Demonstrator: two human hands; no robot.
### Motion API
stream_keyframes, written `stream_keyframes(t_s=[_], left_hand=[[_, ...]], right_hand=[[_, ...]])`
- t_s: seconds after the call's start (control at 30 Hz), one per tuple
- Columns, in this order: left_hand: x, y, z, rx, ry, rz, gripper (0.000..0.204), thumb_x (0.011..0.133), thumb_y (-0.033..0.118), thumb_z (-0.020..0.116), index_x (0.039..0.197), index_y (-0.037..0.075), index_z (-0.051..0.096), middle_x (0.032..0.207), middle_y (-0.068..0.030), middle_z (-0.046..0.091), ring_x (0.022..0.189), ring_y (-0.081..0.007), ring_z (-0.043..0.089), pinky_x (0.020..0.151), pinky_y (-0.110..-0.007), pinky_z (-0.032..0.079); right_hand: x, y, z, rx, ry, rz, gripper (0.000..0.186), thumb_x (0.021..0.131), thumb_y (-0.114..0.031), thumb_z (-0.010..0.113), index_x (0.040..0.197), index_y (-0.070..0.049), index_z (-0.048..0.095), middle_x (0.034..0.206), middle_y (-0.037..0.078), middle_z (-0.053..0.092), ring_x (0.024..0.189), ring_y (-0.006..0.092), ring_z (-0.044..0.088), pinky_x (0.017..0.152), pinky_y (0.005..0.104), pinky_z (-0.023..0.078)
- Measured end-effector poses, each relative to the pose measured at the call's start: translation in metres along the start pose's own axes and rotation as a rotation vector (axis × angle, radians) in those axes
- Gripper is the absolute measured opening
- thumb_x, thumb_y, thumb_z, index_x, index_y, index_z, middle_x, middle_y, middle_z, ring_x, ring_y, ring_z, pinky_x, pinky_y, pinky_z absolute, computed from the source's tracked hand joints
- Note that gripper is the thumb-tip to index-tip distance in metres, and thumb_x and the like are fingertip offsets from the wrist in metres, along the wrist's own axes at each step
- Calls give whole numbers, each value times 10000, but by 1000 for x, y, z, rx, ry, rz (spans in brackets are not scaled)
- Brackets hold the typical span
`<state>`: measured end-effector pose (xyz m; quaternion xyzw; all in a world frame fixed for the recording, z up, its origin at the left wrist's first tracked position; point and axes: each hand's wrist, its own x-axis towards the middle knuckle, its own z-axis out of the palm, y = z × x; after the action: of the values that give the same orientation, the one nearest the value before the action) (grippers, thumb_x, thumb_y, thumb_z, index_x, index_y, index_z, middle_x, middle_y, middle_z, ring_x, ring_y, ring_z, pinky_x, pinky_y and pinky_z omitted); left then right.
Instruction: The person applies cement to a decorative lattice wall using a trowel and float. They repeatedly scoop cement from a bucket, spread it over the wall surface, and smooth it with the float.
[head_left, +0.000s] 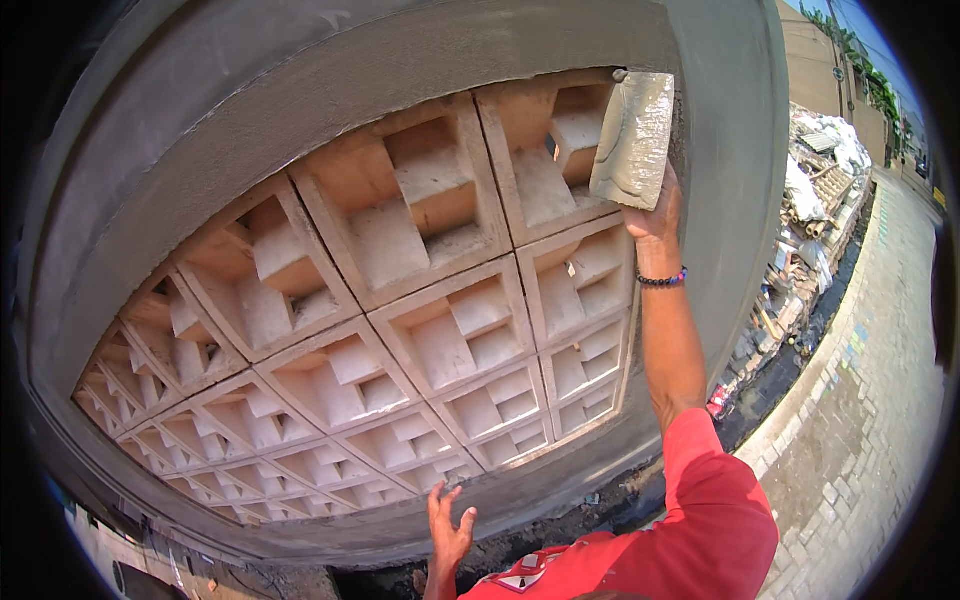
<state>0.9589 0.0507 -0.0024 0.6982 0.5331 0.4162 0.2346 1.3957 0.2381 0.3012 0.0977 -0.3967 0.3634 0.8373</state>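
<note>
My right hand (656,222) is raised at the upper right, closed around a rectangular plastering trowel (636,140). Wet grey mortar smears the trowel's flat face, and its handle is hidden. The trowel is up by the top right corner of a panel of pale breeze blocks (447,377), beside the smooth grey plastered wall border (725,190). Low in the middle, my left hand (450,530) is held up in front of the wall's lower part, fingers apart and nothing in it.
A plastered band (350,80) frames the blocks above. To the right, a heap of rubble and sacks (815,200) lies along a dark drainage ditch (770,400). Beyond it runs a paved lane (870,420). The ditch continues below the wall.
</note>
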Motion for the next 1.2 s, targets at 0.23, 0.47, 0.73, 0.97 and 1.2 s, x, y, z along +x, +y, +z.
stream_keyframes(t_s=[0.23,0.47,0.73,0.97,1.2], left_hand=[[-4,-3,-4,-10,8,-6,453,787,137,678,1217,55,563,1400,-228,351,1303,-392,353,1063,-450,307],[-16,-7,-11,-5,25,-39,448,798,144,674,1223,60,559,1416,-220,340,1318,-387,329,1062,-449,310],[-29,-10,-26,28,55,-27,458,803,162,679,1233,74,548,1414,-214,345,1311,-390,336,1053,-451,319],[-42,-21,-38,2,79,-45,443,803,169,679,1217,64,560,1399,-220,361,1299,-393,346,1060,-458,290],[-48,-37,-45,20,85,-49,448,799,168,679,1216,49,565,1402,-226,357,1302,-396,340,1065,-461,277]], right_hand=[[12,6,13,50,44,7,363,977,-180,373,1284,-10,466,1248,127,546,1133,252,543,986,412,442],[-6,28,37,131,20,80,373,978,-191,372,1292,-10,459,1264,134,533,1148,272,527,999,433,426],[-27,68,45,219,-78,122,377,969,-198,386,1290,-17,468,1279,138,532,1166,298,519,1017,465,413],[-49,92,65,-236,-231,-85,345,970,-182,395,1257,-16,490,1244,133,554,1126,287,552,995,450,440],[-66,111,100,372,-177,256,347,968,-191,399,1252,-19,501,1233,128,571,1111,275,568,974,430,465]])
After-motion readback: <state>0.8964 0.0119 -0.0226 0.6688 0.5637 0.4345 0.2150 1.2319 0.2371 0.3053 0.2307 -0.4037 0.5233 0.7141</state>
